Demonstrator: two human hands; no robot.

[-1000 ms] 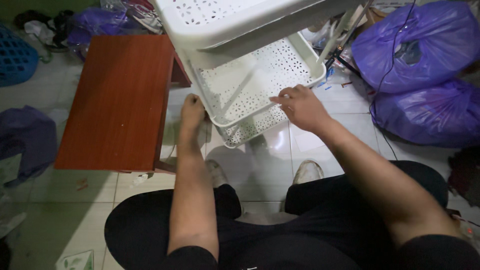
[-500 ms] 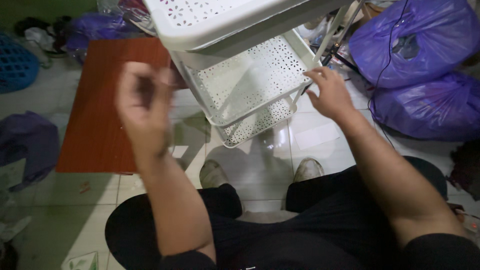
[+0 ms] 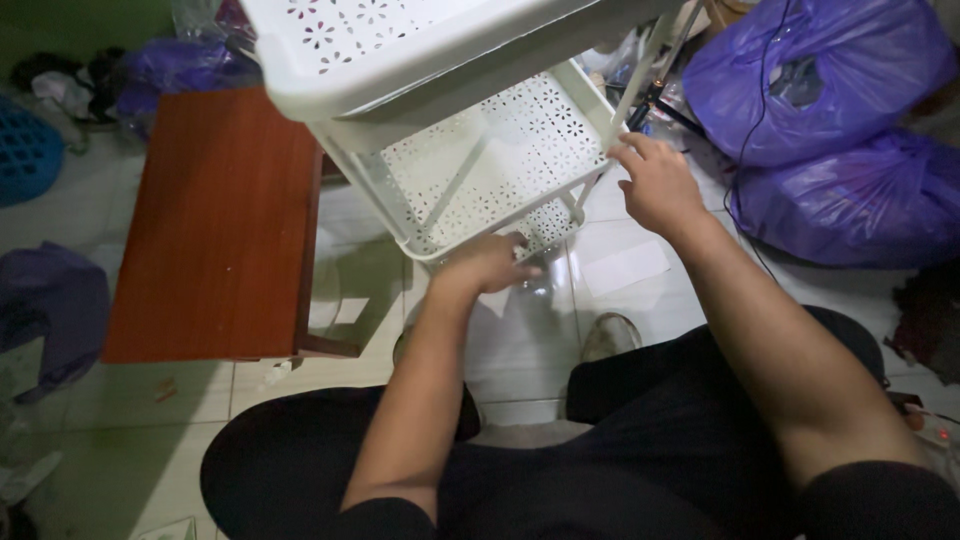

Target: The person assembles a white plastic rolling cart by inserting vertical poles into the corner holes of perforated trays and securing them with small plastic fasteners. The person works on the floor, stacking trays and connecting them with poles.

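A seated person works at a white perforated plastic shelf rack (image 3: 470, 120), seen from above through a head-worn camera. The left hand (image 3: 487, 265) rests at the near rim of the middle tray (image 3: 500, 165), fingers curled over the edge; whether they truly grip it cannot be told, since the fingertips are hidden below the rim. The right hand (image 3: 655, 185) is at the tray's right corner, beside a thin white upright post (image 3: 640, 70), its fingers loosely bent and touching the rim; the thumb side is out of sight.

The top tray (image 3: 400, 50) fills the upper frame and is cut off by its edge, hiding much of the tier beneath. A lower tray (image 3: 555, 220) shows only as a sliver under the middle one. The rack stands on a pale tiled floor (image 3: 620, 280), between a red-brown wooden table (image 3: 215, 225) and two purple plastic bags (image 3: 830, 130). A blue basket (image 3: 25, 150) is clipped at the left edge. Dark heaps of cloth at the top left are too dim to identify. Two shoes (image 3: 610, 335) peek out beyond the person's black trousers.
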